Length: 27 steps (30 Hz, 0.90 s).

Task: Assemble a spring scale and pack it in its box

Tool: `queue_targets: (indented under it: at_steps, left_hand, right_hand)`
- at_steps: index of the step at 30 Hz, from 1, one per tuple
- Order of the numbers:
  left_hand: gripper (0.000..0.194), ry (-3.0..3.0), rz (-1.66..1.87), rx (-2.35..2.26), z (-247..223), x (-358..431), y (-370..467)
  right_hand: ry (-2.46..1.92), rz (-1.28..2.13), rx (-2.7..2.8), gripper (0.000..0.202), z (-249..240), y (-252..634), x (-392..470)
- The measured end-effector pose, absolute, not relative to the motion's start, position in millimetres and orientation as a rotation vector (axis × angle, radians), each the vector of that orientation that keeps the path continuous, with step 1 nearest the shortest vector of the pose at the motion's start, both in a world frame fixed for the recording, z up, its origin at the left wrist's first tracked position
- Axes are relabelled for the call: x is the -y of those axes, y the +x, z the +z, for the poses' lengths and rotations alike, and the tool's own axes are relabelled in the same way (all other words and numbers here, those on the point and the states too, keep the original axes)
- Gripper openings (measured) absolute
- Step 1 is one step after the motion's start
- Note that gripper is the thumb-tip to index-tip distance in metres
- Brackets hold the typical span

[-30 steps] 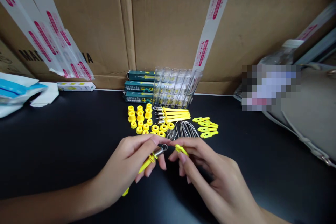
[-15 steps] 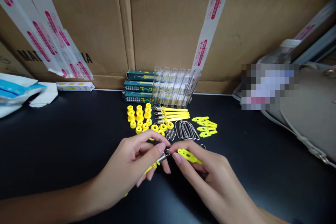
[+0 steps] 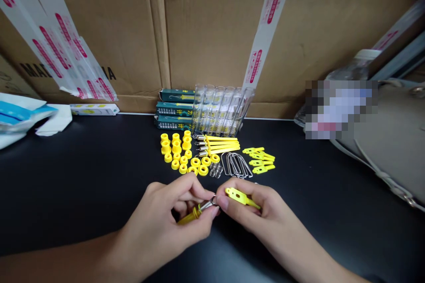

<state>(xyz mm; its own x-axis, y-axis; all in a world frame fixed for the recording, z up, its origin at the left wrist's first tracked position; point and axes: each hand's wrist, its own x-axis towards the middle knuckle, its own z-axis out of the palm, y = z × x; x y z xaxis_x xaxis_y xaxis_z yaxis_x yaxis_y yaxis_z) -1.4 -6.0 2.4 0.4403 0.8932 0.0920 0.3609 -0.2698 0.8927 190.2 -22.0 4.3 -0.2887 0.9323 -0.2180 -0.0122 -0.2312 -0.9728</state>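
My left hand (image 3: 162, 216) is closed around a yellow rod with a metal spring end (image 3: 190, 217), which tilts up to the right. A small metal ring (image 3: 213, 200) at its tip lies between the fingertips of both hands. My right hand (image 3: 268, 216) pinches at this ring with thumb and forefinger. The same hand also keeps a flat yellow tab with holes (image 3: 239, 196) against the forefinger, its narrow tail pointing down right. Fingers partly cover the ring, so how it joins the spring cannot be made out.
Beyond my hands lie yellow caps (image 3: 176, 146), yellow washers (image 3: 202, 170), small springs (image 3: 216, 170), wire hooks (image 3: 236, 164), yellow rods (image 3: 221, 143) and yellow tabs (image 3: 262, 162). Clear tubes (image 3: 219, 108) stand before green boxes (image 3: 174, 109). A bottle (image 3: 352, 68) and bag (image 3: 392, 141) sit right.
My left fingers have closed in around the rod's metal end, and the rod has shifted slightly. Both hands' fingertips now meet at the ring. The yellow tab has turned a little in my right hand.
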Motion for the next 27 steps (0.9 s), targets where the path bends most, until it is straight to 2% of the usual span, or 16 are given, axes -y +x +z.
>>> queue_targets:
  at_steps: [2, 5, 7, 11, 14, 18, 21, 27]
  left_hand:
    - [0.006, 1.835, 0.794, -1.034, 2.3, 5.8, -0.4]
    - [0.012, 1.864, 0.802, -1.011, 2.7, 5.2, 0.4]
    - [0.004, 1.906, 0.812, -1.036, 2.8, 5.6, 0.1]
    - [0.012, 1.936, 0.817, -1.075, 1.9, 7.0, -1.1]
    - [0.001, 1.916, 0.774, -1.068, 2.4, 5.6, -1.4]
    - [0.013, 1.89, 0.598, -1.053, 8.0, 3.1, -2.4]
    - [0.035, 1.922, 0.533, -1.009, 12.9, 2.9, -3.9]
    - [0.043, 1.739, 0.408, -0.996, 15.6, 2.7, -3.5]
  right_hand:
    - [-1.182, 1.628, 1.255, 0.024, 4.3, 190.1, 22.4]
    - [-1.169, 1.653, 1.251, 0.024, 5.0, 190.0, 22.4]
    - [-1.178, 1.661, 1.256, 0.024, 5.1, 190.1, 22.1]
    - [-1.194, 1.636, 1.269, 0.027, 4.1, 190.9, 21.1]
    - [-1.221, 1.624, 1.296, 0.032, 4.4, 192.2, 20.7]
    - [-1.249, 1.68, 1.299, 0.041, 7.8, 194.2, 22.2]
    - [-1.24, 1.71, 1.306, 0.042, 9.8, 194.4, 23.4]
    - [-1.131, 1.676, 1.322, 0.035, 10.0, 189.8, 22.1]
